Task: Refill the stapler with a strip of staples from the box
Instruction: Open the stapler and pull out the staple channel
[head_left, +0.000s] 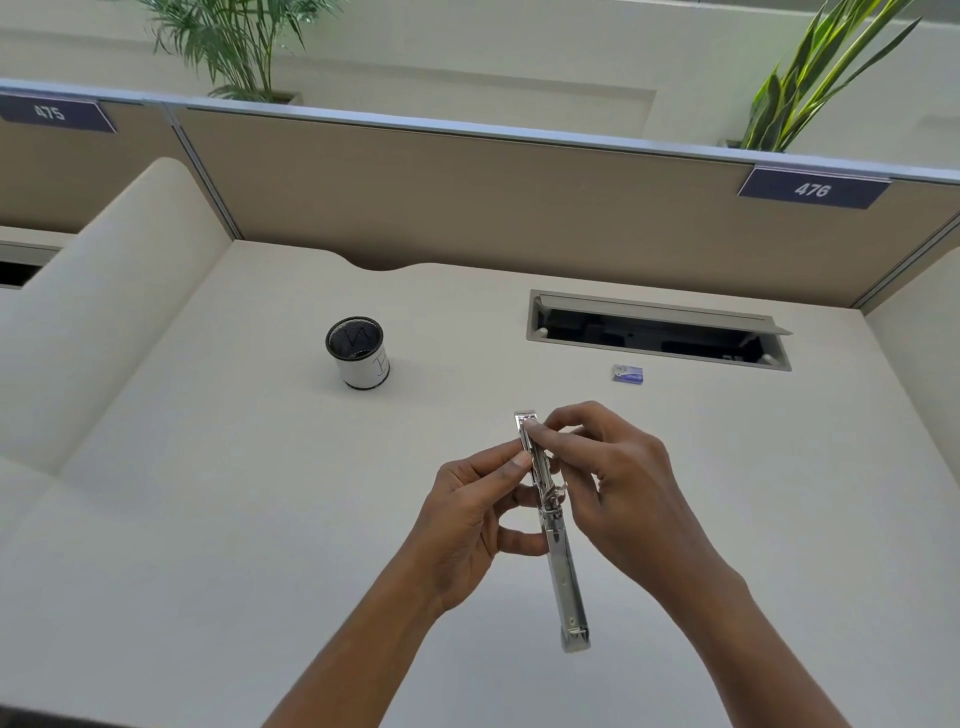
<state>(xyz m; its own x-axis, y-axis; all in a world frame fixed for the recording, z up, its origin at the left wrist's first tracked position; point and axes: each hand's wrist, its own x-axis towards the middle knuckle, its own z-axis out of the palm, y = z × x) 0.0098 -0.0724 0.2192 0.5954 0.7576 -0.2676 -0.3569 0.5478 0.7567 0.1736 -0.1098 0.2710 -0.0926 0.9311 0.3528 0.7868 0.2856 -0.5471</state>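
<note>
A silver metal stapler (563, 571) is swung wide open into one long line above the cream desk (260, 519). My left hand (467, 525) grips its middle from the left, thumb against the staple channel. My right hand (608, 478) reaches over from the right, with thumb and forefinger pinched at the far end of the channel; whether a strip of staples lies under the fingers I cannot tell. A small blue staple box (627, 374) lies on the desk beyond my hands, to the right.
A black mesh pen cup (358, 353) with a white band stands at the left rear. An open cable hatch (660, 332) is cut into the desk behind the box. Tan partition panels with number signs enclose the desk. Plants stand beyond.
</note>
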